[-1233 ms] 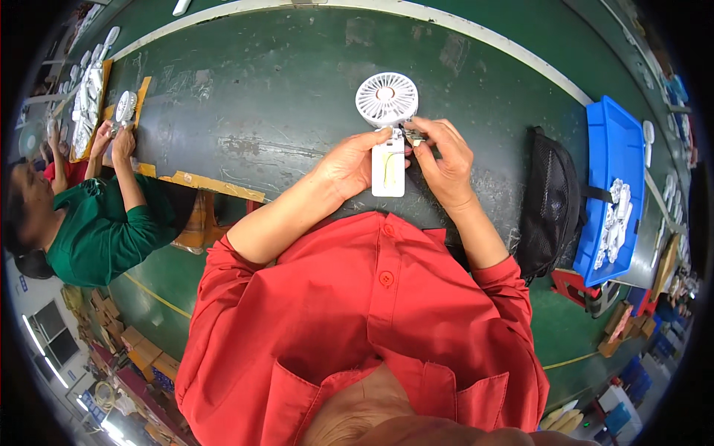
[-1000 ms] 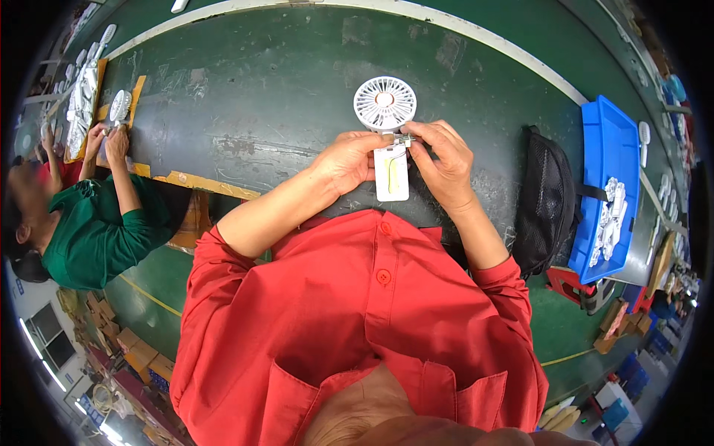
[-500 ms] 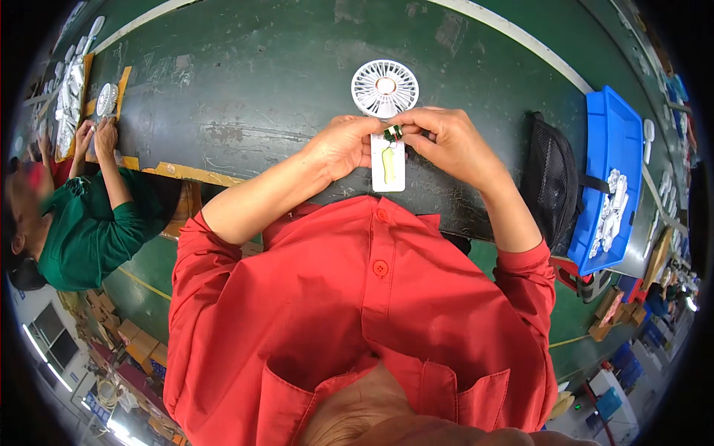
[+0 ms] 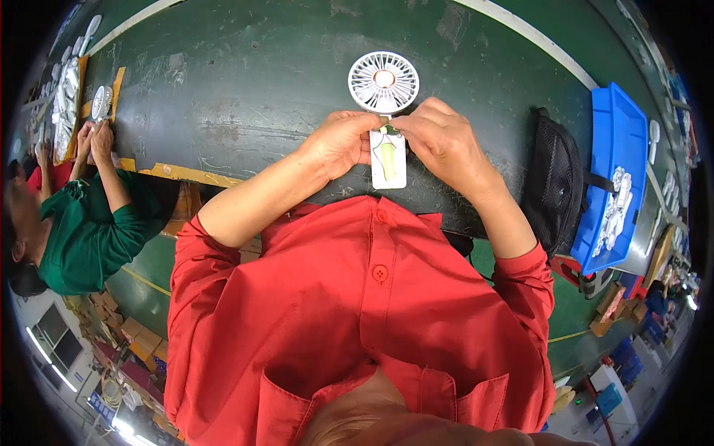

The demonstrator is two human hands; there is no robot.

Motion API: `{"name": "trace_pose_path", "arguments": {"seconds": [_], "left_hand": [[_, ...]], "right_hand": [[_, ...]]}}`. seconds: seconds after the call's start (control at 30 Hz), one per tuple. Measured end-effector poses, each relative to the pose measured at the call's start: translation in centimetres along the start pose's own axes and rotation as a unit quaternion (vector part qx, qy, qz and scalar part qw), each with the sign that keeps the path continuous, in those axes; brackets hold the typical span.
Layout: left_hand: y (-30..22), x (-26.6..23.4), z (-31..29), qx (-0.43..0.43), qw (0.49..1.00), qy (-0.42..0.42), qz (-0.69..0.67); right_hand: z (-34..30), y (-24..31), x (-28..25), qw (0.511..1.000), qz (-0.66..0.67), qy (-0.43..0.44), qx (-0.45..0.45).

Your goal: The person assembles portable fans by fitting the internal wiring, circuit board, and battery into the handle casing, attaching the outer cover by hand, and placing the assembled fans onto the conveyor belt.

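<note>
Head view: the white fan [image 4: 384, 82] is in front of the person's chest at the near side of the dark green table [image 4: 253, 97], its round grille pointing away from the body and its handle [image 4: 397, 178] toward it. Whether it rests on the tabletop or is held just above it, I cannot tell. The handle's face is open, showing a yellow-green strip [image 4: 388, 160] and a thin dark wire [image 4: 380, 151] that curves beside it.

The left hand [image 4: 336, 146] is clamped on the fan at the top of the handle, thumb above and fingers curled along the left edge. The right hand [image 4: 445, 143] has its thumb and fingertips close together at the same spot, just below the grille; what they pinch, if anything, is too small and covered to tell.

To the right, a black mesh bag [image 4: 554, 182] lies near the table's edge, just beside a blue bin [image 4: 621, 134] with white pieces [image 4: 616, 208] inside. Well apart on the left, a co-worker in a green top [image 4: 93, 241] has both hands at another white fan [image 4: 102, 102], near a pile of white parts [image 4: 68, 104]. Yellow-brown tape [image 4: 186, 175] runs along the table's near edge.
</note>
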State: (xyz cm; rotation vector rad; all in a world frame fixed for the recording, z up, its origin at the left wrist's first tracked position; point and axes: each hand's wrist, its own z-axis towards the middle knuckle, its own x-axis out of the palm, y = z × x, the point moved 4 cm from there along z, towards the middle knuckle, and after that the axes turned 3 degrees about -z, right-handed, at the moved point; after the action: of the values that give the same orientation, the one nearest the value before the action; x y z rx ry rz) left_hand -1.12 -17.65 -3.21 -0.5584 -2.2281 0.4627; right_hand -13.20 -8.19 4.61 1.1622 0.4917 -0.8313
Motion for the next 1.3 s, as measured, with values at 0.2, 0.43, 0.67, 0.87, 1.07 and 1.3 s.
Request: {"name": "trace_pose_path", "arguments": {"seconds": [0.2,0.43,0.67,0.87,1.07,1.3], "left_hand": [[-0.2,0.5,-0.3,0.014,1.0,-0.012,-0.013],[-0.1,0.5,-0.2,0.012,1.0,-0.011,-0.012],[-0.2,0.5,-0.4,0.014,1.0,0.002,-0.009],[-0.1,0.1,-0.4,0.013,1.0,0.021,-0.02],[0.0,-0.1,-0.3,0.013,0.999,0.026,-0.036],[-0.1,0.0,-0.4,0.006,0.998,0.034,-0.045]], "right_hand": [[-0.4,0.0,0.1,0.998,-0.044,-0.008,-0.046],[-0.6,-0.2,0.2,0.998,-0.048,-0.001,-0.045],[-0.5,0.2,0.3,0.992,-0.098,0.039,-0.075],[-0.2,0.2,0.5,0.987,-0.101,0.061,-0.106],[0.2,1.0,0.3,0.981,-0.127,0.087,-0.121],[0.0,2.0,0.8,0.97,-0.177,0.107,-0.125]]}}
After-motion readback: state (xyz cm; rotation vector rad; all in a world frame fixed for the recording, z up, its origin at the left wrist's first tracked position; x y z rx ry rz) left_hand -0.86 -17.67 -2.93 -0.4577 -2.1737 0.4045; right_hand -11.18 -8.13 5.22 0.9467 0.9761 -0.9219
